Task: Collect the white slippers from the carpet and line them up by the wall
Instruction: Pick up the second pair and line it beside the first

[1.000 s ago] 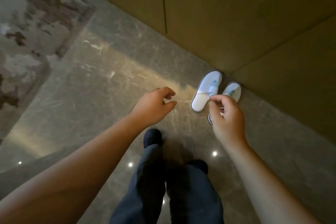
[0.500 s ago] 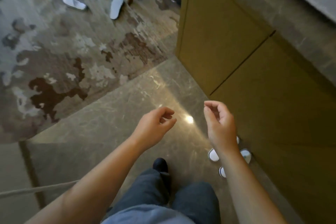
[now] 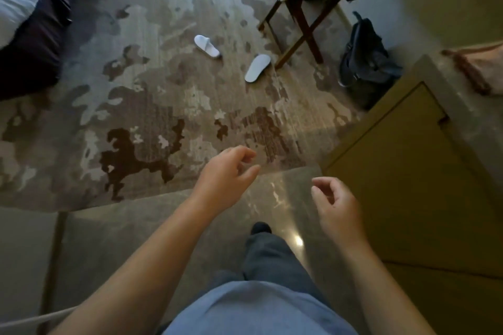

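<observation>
On the patterned carpet point(image 3: 152, 106), well ahead of the person, two white slippers lie apart: the upright slipper point(image 3: 206, 46) and, nearer the wooden chair point(image 3: 299, 8), the overturned slipper point(image 3: 257, 67). Both the left hand point(image 3: 226, 179) and the right hand point(image 3: 336, 209) hang empty, fingers loosely curled and part open. Probably best to walk over, take one slipper per hand and turn the flipped one; a dark backpack point(image 3: 364, 62), a bed point(image 3: 27, 22) and a yellow cabinet point(image 3: 408, 171) ring the floor.
</observation>
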Motion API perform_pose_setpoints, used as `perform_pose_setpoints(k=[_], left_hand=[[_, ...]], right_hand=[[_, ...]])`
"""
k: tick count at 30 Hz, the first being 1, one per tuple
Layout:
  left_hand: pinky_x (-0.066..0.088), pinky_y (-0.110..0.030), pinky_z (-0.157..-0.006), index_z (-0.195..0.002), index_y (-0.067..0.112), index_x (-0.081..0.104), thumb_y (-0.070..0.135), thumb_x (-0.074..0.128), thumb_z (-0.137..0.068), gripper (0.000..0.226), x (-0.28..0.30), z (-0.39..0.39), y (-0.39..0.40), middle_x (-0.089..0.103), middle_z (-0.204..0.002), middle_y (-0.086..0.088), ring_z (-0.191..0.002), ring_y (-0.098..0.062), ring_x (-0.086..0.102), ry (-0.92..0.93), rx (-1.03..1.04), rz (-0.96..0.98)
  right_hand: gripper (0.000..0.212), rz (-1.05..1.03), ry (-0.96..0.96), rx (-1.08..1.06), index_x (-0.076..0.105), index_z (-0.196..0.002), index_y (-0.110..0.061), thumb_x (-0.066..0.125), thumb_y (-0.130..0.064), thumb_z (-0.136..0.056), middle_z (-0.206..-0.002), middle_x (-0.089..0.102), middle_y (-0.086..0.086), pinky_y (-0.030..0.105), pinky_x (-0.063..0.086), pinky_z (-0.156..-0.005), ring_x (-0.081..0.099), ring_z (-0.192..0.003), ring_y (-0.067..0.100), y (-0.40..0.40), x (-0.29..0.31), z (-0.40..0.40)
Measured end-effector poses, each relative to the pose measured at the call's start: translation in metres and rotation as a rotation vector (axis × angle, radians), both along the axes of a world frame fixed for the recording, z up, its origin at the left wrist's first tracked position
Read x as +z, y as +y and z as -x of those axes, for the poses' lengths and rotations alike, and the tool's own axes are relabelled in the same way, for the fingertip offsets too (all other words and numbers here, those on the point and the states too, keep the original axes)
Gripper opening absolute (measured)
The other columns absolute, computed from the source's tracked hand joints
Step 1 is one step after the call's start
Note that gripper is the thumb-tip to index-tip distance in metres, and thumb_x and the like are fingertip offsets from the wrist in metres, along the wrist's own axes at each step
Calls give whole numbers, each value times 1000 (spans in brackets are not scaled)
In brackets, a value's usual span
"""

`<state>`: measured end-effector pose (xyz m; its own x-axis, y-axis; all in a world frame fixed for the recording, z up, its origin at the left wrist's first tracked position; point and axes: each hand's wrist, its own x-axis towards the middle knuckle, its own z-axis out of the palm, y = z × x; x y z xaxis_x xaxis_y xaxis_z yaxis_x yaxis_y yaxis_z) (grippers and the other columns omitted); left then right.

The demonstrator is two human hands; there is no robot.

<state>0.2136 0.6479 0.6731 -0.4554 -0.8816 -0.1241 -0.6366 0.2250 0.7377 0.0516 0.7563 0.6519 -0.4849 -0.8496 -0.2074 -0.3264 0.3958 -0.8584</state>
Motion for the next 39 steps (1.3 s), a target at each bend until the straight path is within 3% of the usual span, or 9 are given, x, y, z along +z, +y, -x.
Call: perform_pose_setpoints(k=[6,10,14,18,21,26,31,35,39], left_hand=[[43,-25,-75,-112,18,54,28,55,-83,31,12,-22,-108,54,-97,6,-88,-11,53,-40,206,-18],[41,-18,-68,-109,15,55,23,56,-82,28,-7,-42,-164,56,-95,2,-85,-12,54,-51,345,-68],[45,-27,-75,-107,14,56,22,56,-83,25,-28,-49,-250,58,-94,0,-88,-16,56,-43,441,-135],[49,-33,-82,-110,16,54,25,54,-84,28,-25,-46,-371,58,-97,1,-91,-16,56,-17,369,-122],[48,-29,-78,-110,17,54,27,54,-84,28,-9,-39,-469,57,-94,3,-89,-15,56,4,322,-115],[42,-26,-73,-105,16,57,25,55,-83,24,5,-15,-601,59,-94,2,-85,-13,56,26,279,-83],[44,-28,-78,-106,16,57,26,55,-83,25,-15,12,-714,60,-98,0,-88,-13,55,9,253,-80],[42,-28,-80,-108,14,56,27,56,-83,28,-36,33,-803,61,-107,-6,-91,-14,52,-77,237,-129],[36,-24,-78,-110,14,56,28,56,-83,30,-56,46,-884,61,-111,-6,-91,-10,48,-169,172,-170]], right_hand=[[18,77,40,300,56,-103,-17,48,-20,-87,-103,58,5,28,47,-79,55,-93,16,-172,33,8],[17,122,68,412,56,-101,-18,49,-22,-86,-100,57,2,23,47,-77,54,-90,13,-275,39,-2],[14,155,75,464,57,-98,-18,50,-21,-86,-95,55,-2,15,42,-72,52,-84,4,-381,29,-14],[13,102,66,405,57,-97,-21,50,-21,-86,-98,57,-1,13,40,-70,52,-85,2,-484,18,-15],[10,33,44,329,55,-94,-26,50,-22,-86,-98,59,0,16,42,-70,54,-89,10,-542,16,-4],[11,-52,33,200,53,-91,-29,51,-20,-85,-95,59,0,14,39,-66,54,-86,5,-618,4,21],[11,-131,-12,126,53,-92,-31,50,-23,-85,-100,61,2,21,43,-71,56,-90,11,-714,-25,46],[14,-157,-47,67,57,-97,-21,51,-19,-85,-102,61,4,31,45,-82,56,-96,18,-808,-36,71],[9,-175,-20,76,55,-92,-24,50,-20,-85,-100,59,0,33,45,-80,55,-93,16,-903,-41,90]])
